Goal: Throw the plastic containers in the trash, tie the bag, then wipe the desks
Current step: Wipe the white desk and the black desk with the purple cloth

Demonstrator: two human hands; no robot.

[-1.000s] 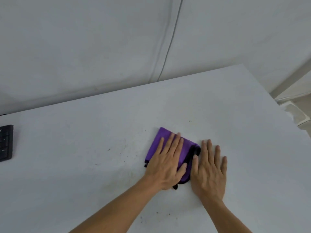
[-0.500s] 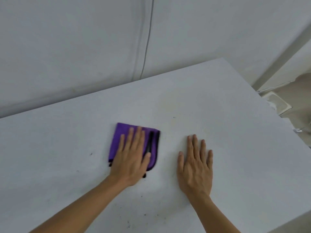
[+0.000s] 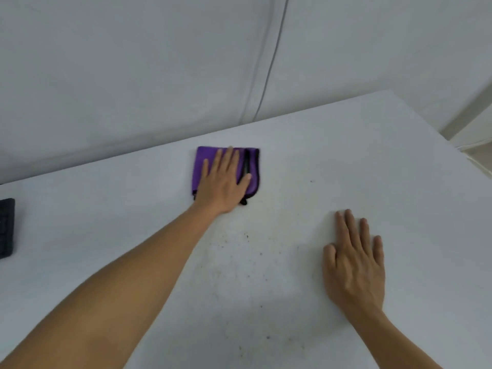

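A folded purple cloth (image 3: 200, 166) with a black edge lies on the white desk (image 3: 372, 169), close to the desk's far edge by the wall. My left hand (image 3: 225, 182) presses flat on the cloth with straight fingers, the arm stretched forward. My right hand (image 3: 354, 262) rests flat on the bare desk, nearer to me and to the right, well apart from the cloth. Small dark specks and faint stains (image 3: 247, 251) mark the desk between the two hands. No plastic container or trash bag is in view.
A black keyboard (image 3: 6, 227) sticks in at the left edge of the desk. A thin cable (image 3: 269, 73) runs down the white wall behind. The desk's right edge (image 3: 452, 145) drops off toward the floor.
My left hand has pushed the cloth away from me, up to the desk's far edge, and away from the right hand. The right hand stays flat on the desk.
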